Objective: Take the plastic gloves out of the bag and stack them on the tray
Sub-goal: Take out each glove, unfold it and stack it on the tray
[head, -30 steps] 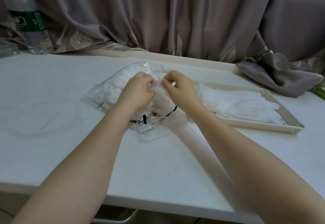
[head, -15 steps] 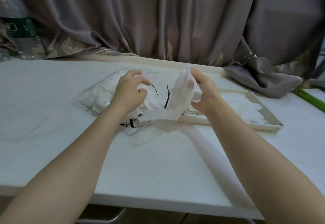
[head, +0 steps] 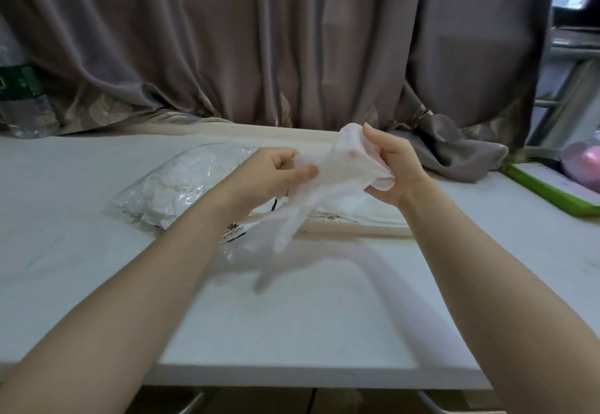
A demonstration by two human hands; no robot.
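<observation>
A thin, see-through plastic glove is stretched in the air between both hands, its fingers dangling toward the table. My left hand pinches one edge of it and my right hand grips the cuff end, bunched in the fist. Below and to the left lies the clear plastic bag, still holding a wad of white gloves. The beige tray sits behind my hands, mostly hidden by them and by the glove; only its near rim shows.
A white table carries everything. Grey curtains hang at the back, with a bunched end lying on the table's right rear. A green-edged board is at far right, and a water bottle at far left.
My right hand drew a glove out of the bag and lifted it up to the right. My left hand left the bag and took hold of the glove's other edge.
</observation>
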